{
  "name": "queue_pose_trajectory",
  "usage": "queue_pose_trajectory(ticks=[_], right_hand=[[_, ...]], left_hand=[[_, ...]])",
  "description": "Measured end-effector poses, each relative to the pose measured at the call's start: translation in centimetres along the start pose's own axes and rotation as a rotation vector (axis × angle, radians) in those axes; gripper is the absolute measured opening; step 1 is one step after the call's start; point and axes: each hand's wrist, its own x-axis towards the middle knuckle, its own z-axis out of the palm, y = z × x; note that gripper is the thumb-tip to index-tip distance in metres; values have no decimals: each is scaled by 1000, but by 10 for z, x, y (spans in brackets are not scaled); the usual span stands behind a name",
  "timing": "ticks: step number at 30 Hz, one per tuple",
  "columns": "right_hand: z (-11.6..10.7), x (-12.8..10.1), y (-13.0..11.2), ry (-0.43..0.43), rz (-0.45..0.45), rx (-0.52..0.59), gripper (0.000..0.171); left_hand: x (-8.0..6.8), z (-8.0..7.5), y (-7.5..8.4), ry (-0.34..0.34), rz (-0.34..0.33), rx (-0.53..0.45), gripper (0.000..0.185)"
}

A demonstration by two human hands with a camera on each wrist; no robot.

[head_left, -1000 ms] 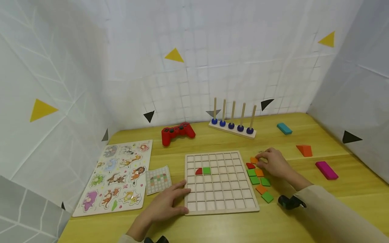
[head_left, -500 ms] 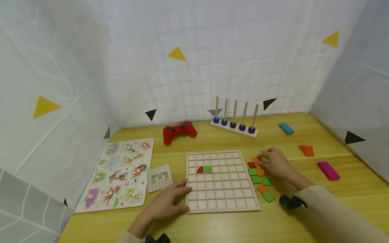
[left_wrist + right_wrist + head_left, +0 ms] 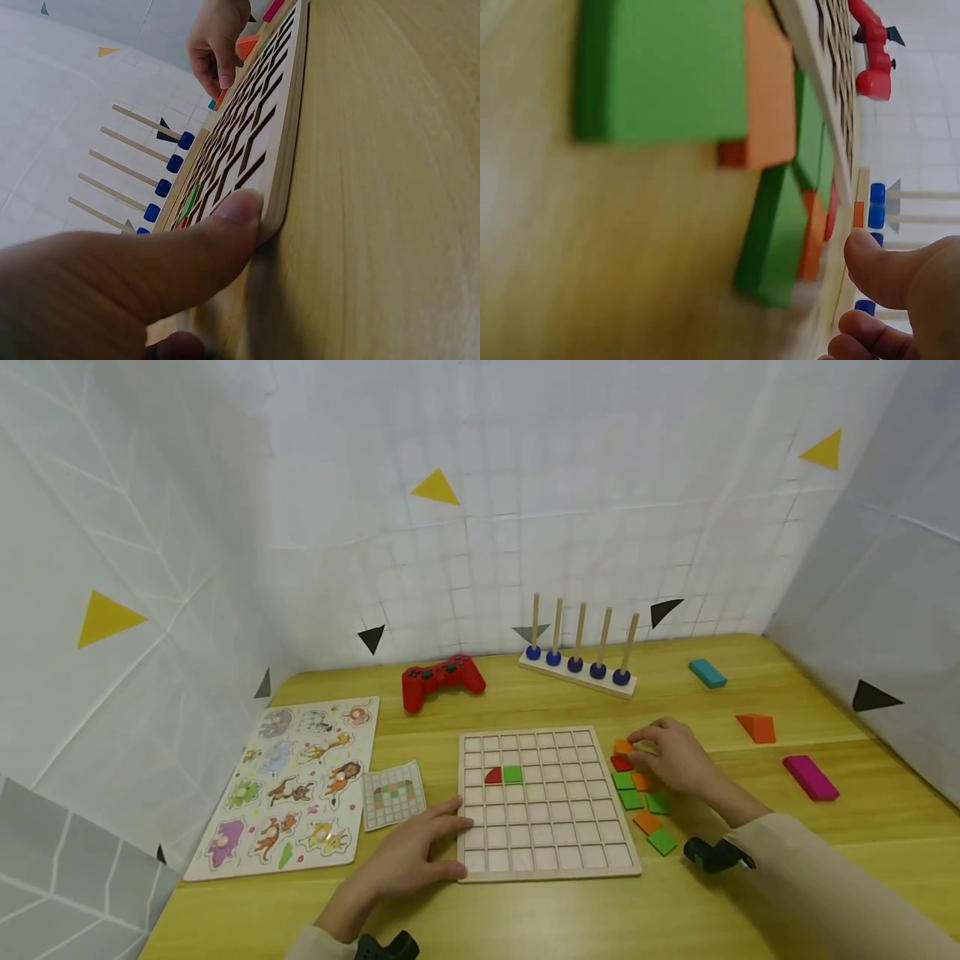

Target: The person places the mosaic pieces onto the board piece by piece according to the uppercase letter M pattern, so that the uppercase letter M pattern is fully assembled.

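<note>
Left hand (image 3: 408, 860) lies flat with straight fingers pressing the near-left corner of the grid board (image 3: 546, 802). Right hand (image 3: 671, 758) has its fingertips on an orange tile (image 3: 623, 747) just off the board's right edge, above the loose green tiles (image 3: 632, 799). Can't tell if it's actually pinching it. Board sits mid-desk.

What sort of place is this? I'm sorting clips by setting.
Likely a staged recording booth: a wooden table walled by white sheets bearing triangle markers, laid out with toys such as a grid board and an animal puzzle.
</note>
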Motion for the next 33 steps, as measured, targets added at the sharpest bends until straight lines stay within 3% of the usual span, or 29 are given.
queue_pose_trajectory(ticks=[10,33], right_hand=[[2,4,-24,-1,-28,15,22],[10,5,-52,35,-155,18,18]], left_hand=[[-1,0,0,0,4,6,59],[0,-1,0,1,17,19,58]])
